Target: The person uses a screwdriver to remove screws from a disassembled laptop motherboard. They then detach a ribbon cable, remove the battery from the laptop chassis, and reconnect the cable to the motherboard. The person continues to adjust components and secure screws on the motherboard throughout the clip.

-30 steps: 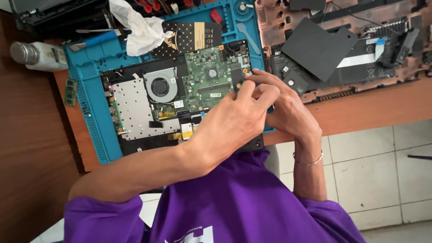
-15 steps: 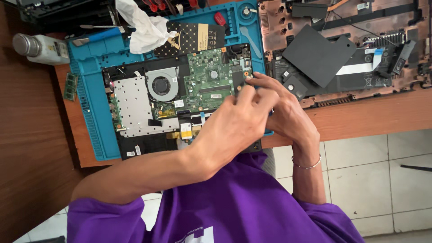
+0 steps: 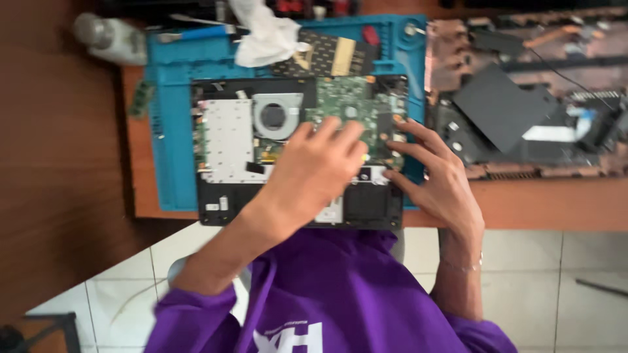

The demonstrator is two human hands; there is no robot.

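Matt blue rubbery repair mat point(image 3: 171, 131); green circuit board point(image 3: 353, 111); dull perforated metal plate point(image 3: 226, 137); crumpled white cloth point(image 3: 265, 36), upper centre.

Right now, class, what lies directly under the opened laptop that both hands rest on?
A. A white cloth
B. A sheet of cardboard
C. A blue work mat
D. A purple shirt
C: the opened laptop sits on the blue work mat, whose edges show around it.

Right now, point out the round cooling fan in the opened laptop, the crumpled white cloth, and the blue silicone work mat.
round cooling fan point(image 3: 275, 116), head view, on its hub.
crumpled white cloth point(image 3: 265, 39), head view, on its bunched middle.
blue silicone work mat point(image 3: 169, 150), head view, on its bare left strip.
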